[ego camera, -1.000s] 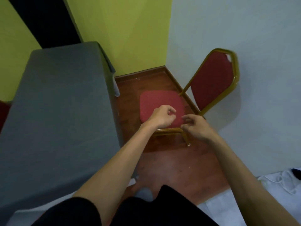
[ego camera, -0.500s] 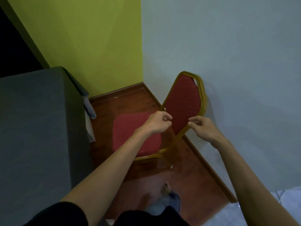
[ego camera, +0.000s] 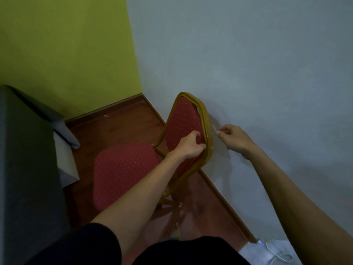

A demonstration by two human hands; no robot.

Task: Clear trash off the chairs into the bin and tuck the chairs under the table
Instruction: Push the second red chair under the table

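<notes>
Your left hand (ego camera: 188, 145) is at the chair (ego camera: 126, 169) backrest, fingers (ego camera: 194, 135) curled against the red padding just inside the gold frame's right edge — whether they grip the frame, you cannot tell. Your right hand (ego camera: 232, 138) hangs just right of the backrest, before the grey wall (ego camera: 257, 64), thumb and forefinger pressed together at the tips; anything pinched there is too small to make out. The chair stands in the far corner on the wood floor (ego camera: 118, 127), its back near the wall — seat bare, facing the grey-draped table (ego camera: 24, 159) at left and apart from it.
</notes>
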